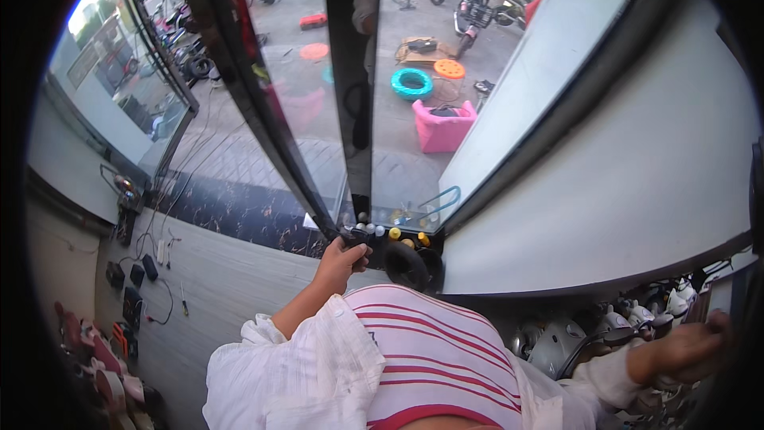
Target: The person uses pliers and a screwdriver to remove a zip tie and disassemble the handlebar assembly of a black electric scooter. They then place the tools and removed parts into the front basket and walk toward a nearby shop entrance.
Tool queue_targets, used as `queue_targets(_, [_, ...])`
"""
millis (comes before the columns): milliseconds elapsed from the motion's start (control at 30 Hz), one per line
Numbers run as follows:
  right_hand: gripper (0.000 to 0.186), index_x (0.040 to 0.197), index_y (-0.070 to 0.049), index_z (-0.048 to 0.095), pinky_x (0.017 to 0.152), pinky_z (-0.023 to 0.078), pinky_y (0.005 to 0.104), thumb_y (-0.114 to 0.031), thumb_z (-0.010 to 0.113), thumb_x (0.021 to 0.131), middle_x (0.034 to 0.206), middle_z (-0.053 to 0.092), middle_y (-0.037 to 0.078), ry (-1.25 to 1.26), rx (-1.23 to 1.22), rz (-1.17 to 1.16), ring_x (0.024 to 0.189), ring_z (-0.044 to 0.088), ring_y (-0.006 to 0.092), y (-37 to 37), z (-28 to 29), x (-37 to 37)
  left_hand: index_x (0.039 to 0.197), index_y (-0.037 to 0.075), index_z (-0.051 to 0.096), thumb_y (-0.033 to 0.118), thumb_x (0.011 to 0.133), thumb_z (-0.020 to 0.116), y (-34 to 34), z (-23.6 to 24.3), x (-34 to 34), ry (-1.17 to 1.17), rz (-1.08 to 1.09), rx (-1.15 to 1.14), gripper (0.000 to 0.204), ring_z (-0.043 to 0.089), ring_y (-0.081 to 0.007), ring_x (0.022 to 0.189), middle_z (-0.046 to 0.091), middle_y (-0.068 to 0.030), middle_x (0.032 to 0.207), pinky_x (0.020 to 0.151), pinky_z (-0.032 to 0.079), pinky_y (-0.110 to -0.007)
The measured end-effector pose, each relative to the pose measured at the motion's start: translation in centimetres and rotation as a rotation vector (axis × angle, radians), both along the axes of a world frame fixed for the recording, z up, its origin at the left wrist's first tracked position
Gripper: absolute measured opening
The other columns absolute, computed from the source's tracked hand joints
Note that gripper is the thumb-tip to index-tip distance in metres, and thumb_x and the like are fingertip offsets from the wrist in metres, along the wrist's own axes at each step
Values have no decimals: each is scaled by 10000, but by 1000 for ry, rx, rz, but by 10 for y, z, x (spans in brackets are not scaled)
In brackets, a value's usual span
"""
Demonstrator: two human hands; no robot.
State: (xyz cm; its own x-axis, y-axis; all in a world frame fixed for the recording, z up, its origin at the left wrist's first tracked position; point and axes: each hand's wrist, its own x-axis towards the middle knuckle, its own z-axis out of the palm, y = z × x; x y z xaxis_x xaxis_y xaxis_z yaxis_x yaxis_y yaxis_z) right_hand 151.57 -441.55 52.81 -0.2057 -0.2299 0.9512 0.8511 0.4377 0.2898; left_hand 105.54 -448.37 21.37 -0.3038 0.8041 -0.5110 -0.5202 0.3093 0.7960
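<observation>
My left hand (341,264) is closed around a small black object (356,236) at the foot of the dark door frame; its kind is not clear. Beside it stand several small bottles with white and yellow caps (395,233). Just right of that hand, a black tyre (406,265) leans by the glass. Far out to the right, my right hand (691,353) hangs over light-coloured scooters (561,342). Its fingers look bent, but the dim rim of the picture hides whether they hold anything.
A grey floor (231,271) runs left to cables, black adapters (150,267) and a screwdriver (185,305). A white panel (589,167) rises at right. Outside the glass are a pink armchair (446,134), a turquoise ring (411,84) and parked scooters (477,12).
</observation>
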Motion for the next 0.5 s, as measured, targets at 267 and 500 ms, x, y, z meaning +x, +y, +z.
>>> queue_targets(267, [112,958,15,584,565,356,198,-59,524,900,705,555,37,450,-1492,985,620,464,62,-7,-178,-323,1131,26,525,108,896,602,-100,-12,-199,-74,181,134,261,600,-144,821,642,-101,997,706,494,-280])
queue_targets(500, [150,1017,12,610,653,447,219,-88,562,915,819,628,50,4,-2137,1248,718,564,83,-17,-240,-575,1204,5,462,95,922,431,-185,2,-376,-63,517,311,297,564,-187,901,573,-126,1068,811,476,-332])
